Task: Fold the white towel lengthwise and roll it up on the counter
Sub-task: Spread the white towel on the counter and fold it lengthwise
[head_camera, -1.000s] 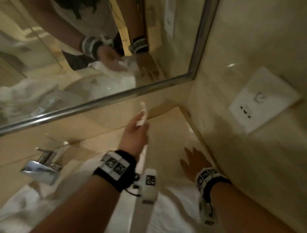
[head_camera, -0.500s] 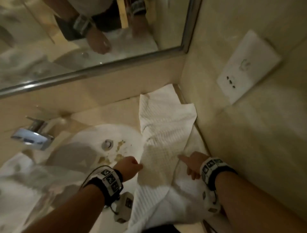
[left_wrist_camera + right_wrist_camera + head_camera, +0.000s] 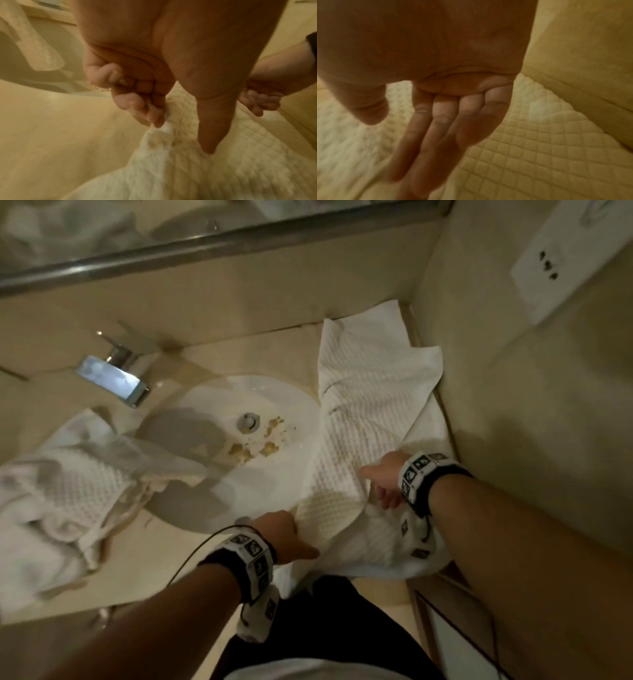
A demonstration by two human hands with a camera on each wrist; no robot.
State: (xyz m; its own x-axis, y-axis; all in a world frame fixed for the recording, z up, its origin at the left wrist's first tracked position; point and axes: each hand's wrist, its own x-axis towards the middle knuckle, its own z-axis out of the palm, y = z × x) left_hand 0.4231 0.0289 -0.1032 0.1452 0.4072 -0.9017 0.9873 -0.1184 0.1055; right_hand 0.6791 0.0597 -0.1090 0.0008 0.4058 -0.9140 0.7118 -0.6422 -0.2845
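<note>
The white waffle-weave towel (image 3: pixel 370 392) lies lengthwise on the beige counter (image 3: pixel 267 354), right of the sink, from the back corner to the front edge. Its near end hangs over the edge. My left hand (image 3: pixel 301 546) pinches the towel's left edge near the front. The left wrist view shows my left hand (image 3: pixel 183 138) with fingers curled on a bunched bit of towel (image 3: pixel 223 169) and the thumb pressed down. My right hand (image 3: pixel 380 487) is over the towel's right half. In the right wrist view my right hand (image 3: pixel 388 147) has straight fingers just above the towel (image 3: pixel 539 135).
A white sink (image 3: pixel 205 508) with brown specks by the drain sits left of the towel, with a chrome faucet (image 3: pixel 113 378) behind it. Another crumpled white towel (image 3: pixel 68 491) lies at the far left. The side wall with a socket plate (image 3: pixel 575 251) runs along the towel's right side.
A second ago my left hand held a towel corner up by the mirror. The towel now lies flat, and both hands have come back toward the front edge.
</note>
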